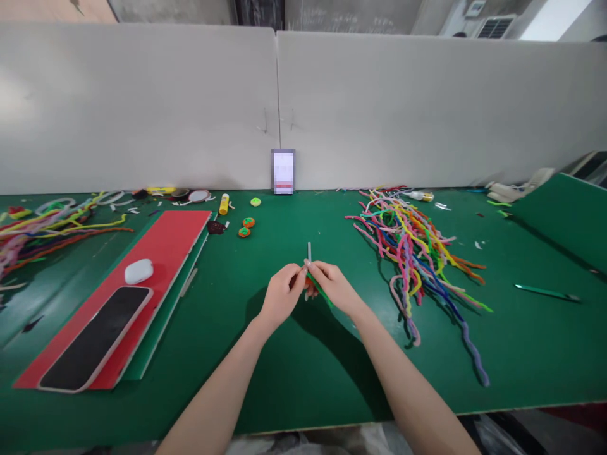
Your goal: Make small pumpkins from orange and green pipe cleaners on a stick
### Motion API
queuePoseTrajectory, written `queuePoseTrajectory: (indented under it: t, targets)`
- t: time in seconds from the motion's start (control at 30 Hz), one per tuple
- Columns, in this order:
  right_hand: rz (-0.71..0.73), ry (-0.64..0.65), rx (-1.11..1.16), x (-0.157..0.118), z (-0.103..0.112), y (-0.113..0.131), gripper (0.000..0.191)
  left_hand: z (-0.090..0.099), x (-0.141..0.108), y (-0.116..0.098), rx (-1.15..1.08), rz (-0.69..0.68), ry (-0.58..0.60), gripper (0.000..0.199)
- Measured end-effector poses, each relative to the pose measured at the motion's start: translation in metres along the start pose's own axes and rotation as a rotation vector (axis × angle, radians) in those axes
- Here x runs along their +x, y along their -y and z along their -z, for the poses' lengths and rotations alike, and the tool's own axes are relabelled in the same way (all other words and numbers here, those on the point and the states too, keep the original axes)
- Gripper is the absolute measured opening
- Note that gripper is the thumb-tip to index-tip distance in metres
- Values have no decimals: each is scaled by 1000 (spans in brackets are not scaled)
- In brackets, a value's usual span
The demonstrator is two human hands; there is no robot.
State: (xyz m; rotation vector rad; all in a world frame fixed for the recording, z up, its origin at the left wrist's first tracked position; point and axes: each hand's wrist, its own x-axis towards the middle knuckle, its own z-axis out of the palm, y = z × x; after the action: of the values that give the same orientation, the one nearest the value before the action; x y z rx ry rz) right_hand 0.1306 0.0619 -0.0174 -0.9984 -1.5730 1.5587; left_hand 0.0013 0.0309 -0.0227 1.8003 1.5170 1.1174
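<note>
Hands [283, 292]: both pinching grey stick [309, 252] | stick juts forward between them | green strand [321, 291] alongside right

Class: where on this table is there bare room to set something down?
Bare patches lie between the red board and left hand, between the right hand and the pipe-cleaner bundle, and on the near side of the slim green tool. Crowded: that bundle's spot, the far-left pipe cleaners, and along the partition around the glue stick.
</note>
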Motion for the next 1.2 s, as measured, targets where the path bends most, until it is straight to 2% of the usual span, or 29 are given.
queuePoseTrajectory:
  t: [0.13, 0.3, 0.43, 0.57, 0.67, 0.8, 0.93, 1.03, 1.2]
  targets:
    - [-5, -3, -27, 0, 0, -1, 38, 0, -1, 0, 61, -24, 3, 32]
    - [42, -5, -70, -2, -2, -2, 33, -1, 0, 4, 98, -13, -54, 28]
    - [76, -57, -94, -2, -6, -5, 31, -1, 1, 5, -40, 68, -61, 28]
    - [30, -106, -37, 0, -11, -10, 31, -5, 1, 4, -215, 192, -70, 31]
    - [3, -151, -34, 3, -12, -14, 33, -8, 1, 6, -265, 233, -71, 35]
    - [-4, -169, -70, 4, -7, -12, 35, -7, 1, 6, -242, 228, -101, 36]
    - [-46, -107, -73, 2, 0, -4, 36, 3, 3, 5, -125, 155, -175, 35]
    - [-72, -45, -50, 2, 4, -1, 36, 9, 3, 2, 9, 35, -118, 31]
    - [-92, 77, 10, 3, 12, -5, 36, 8, -1, -2, 229, -97, 113, 26]
